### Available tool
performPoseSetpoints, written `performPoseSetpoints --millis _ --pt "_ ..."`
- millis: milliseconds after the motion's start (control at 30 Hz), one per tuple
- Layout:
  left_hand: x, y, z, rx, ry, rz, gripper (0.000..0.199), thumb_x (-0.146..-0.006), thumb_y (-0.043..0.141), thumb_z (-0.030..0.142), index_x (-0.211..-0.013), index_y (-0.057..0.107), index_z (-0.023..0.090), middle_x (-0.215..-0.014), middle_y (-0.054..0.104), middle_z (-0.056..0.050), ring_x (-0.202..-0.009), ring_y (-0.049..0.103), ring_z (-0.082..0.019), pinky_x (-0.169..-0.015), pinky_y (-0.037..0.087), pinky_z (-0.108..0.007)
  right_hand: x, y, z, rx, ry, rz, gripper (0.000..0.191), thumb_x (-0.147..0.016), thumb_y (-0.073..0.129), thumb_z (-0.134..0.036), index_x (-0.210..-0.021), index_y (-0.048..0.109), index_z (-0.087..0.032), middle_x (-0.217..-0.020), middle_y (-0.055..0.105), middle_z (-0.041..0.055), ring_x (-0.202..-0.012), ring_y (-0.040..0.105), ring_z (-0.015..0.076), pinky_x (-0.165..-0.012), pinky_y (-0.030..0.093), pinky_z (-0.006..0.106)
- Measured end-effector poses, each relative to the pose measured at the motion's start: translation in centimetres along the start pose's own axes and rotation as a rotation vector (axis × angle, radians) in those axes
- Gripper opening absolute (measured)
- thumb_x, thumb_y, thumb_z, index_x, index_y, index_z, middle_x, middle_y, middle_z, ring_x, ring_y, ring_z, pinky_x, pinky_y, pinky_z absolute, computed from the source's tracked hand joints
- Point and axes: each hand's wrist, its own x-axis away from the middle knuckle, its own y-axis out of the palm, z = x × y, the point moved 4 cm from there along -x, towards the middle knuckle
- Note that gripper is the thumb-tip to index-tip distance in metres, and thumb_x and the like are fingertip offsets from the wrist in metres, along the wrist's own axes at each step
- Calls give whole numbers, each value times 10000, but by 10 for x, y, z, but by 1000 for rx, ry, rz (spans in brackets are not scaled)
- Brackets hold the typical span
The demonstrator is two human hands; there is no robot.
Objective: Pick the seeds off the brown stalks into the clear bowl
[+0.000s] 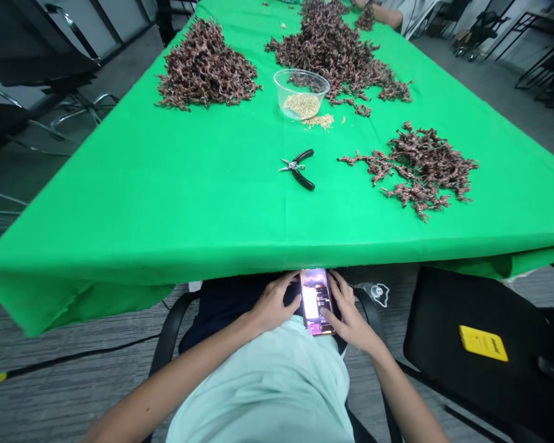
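A smartphone with its screen lit lies over my lap, just below the table's front edge. My left hand grips its left side, thumb along the edge. Around the right side curls my right hand, its thumb resting over the lower part of the screen. On the table ahead, pliers with black handles lie with their jaws apart. Behind them stands a clear plastic bowl holding small gold-coloured pieces, and more gold pieces are spilled beside it.
Piles of small brown figure-like pieces lie on the green tablecloth: left, back and right. Another person's arm rests at the far edge. A black chair bearing a yellow packet stands at right.
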Motion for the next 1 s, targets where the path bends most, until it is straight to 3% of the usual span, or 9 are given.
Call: performPoseSetpoints --millis 333,667,1000 --pt "-1 3 -2 4 -7 3 458 -858 600 227 -1309 521 218 -1201 679 -84 -1082 650 -224 -981 514 -397 3 2 2 -6 -5 -112 1047 -807 627 -394 -1560 -89 -263 -1620 -8 113 -1483 31 374 -1156 180 556" --pt "-1 2 0 27 -8 10 532 -855 592 194 -1374 478 231 -1202 675 -80 -1065 654 -208 -963 527 -385 1 -1 -4 4 -11 -105 1144 -763 687 -478 -1558 -107 -262 -1622 -9 133 -1482 34 388 -1151 179 564" --pt "-1 1 0 33 -8 1 546 -856 594 197 -1385 465 224 -1209 673 -76 -1061 652 -196 -960 526 -362 3 -1 -1 -57 -31 -112 1081 -787 656 -434 -1565 -72 -256 -1628 -26 112 -1491 18 361 -1169 145 541"
